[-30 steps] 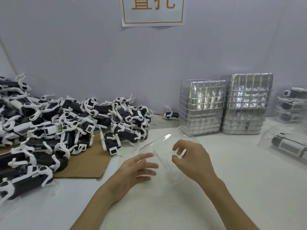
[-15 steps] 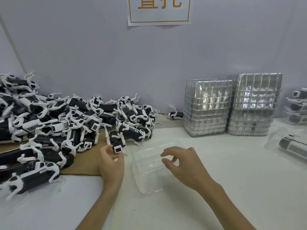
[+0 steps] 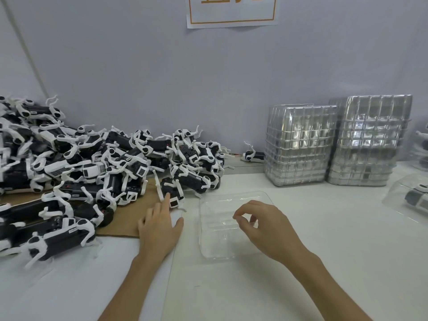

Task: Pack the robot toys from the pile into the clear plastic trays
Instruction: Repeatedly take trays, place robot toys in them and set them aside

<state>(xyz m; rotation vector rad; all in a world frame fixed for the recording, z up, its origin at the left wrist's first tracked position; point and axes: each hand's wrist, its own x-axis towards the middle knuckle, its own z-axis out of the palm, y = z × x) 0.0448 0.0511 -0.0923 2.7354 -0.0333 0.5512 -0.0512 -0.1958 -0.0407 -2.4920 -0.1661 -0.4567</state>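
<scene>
The step in hand is the pick: a toy is being fetched from the pile (image 3: 97,163) for the empty tray (image 3: 206,230).

The tray lies flat on the table (image 3: 335,239) at the centre of the frame, open side up, with nothing in it. The pile fills the left of the frame, partly on a cardboard sheet (image 3: 129,216). The toy (image 3: 172,191) at its near right edge is the one being reached for. It sits just left of the tray's upper left corner, apart from it.

The left hand (image 3: 159,228) lies left of the tray with its fingers (image 3: 165,200) stretched out and spread. The forefinger touches the toy's lower end and the thumb points toward the tray; nothing is gripped yet. The right hand (image 3: 268,228) hovers over the tray's right half. Its fingers are loosely curled, thumb and forefinger close together, and it appears to hold nothing.

The next move likely calls for the left fingers to close round the toy's body. The toy then has to be lifted free of its neighbours, whose white legs could snag. It would go rightward into the tray's recess while the right hand steadies the light tray.

Two stacks of spare trays (image 3: 298,144) stand at the upper right.
</scene>
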